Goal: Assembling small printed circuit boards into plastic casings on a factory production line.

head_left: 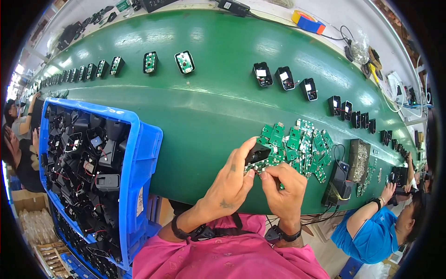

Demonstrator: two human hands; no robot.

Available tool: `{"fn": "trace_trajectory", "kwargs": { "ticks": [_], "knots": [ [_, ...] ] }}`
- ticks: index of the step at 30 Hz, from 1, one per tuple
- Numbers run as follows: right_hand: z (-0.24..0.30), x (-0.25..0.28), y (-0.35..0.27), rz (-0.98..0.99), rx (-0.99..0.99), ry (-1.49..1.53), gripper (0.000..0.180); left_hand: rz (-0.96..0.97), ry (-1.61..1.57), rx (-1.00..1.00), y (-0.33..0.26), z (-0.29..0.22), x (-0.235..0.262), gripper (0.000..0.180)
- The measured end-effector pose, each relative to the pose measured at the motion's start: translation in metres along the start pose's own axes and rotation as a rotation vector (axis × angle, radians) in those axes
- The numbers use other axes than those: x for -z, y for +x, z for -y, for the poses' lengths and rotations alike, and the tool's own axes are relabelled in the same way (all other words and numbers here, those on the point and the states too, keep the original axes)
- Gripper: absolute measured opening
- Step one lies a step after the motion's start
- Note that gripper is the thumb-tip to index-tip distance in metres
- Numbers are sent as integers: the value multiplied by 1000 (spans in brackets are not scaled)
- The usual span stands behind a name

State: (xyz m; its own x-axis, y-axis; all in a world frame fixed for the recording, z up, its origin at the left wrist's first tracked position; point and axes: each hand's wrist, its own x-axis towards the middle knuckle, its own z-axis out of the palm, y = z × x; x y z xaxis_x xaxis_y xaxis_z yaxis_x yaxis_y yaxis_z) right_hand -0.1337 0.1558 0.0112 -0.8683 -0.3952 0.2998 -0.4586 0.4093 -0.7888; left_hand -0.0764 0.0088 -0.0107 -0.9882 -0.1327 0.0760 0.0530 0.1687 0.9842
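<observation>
My left hand [227,179] grips a small black plastic housing [258,153], tilted, above the near edge of the green bench. Close against its lower rim, my right hand [285,186] has thumb and forefinger pinched together. What lies between those fingertips is too small to make out. Just beyond both hands spreads a loose pile of green circuit boards [293,138], some of them partly hidden by my fingers.
A blue crate [134,153] full of black housings stands at the left. Rows of housings [262,74] line the green bench [209,111]. At right are a black device [341,179], a box of small parts [359,160] and a person in blue [371,237].
</observation>
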Motion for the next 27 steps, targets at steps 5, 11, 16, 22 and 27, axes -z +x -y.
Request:
{"fn": "trace_trajectory", "kwargs": {
  "ticks": [5,11,16,22,27],
  "knots": [
    [1,13,11,274,37,102,5,85,81,-71,2,-7,9,63],
    [-2,14,13,345,27,147,6,137,109,-109,-1,-6,13,65],
    [-4,15,11,370,8,156,6,184,140,-103,-3,-8,16,67],
    [-4,12,12,396,-16,118,4,135,416,-152,-10,-1,7,73],
    [-8,-7,2,357,72,34,4,32,588,-163,-20,12,1,74]
  ]
}}
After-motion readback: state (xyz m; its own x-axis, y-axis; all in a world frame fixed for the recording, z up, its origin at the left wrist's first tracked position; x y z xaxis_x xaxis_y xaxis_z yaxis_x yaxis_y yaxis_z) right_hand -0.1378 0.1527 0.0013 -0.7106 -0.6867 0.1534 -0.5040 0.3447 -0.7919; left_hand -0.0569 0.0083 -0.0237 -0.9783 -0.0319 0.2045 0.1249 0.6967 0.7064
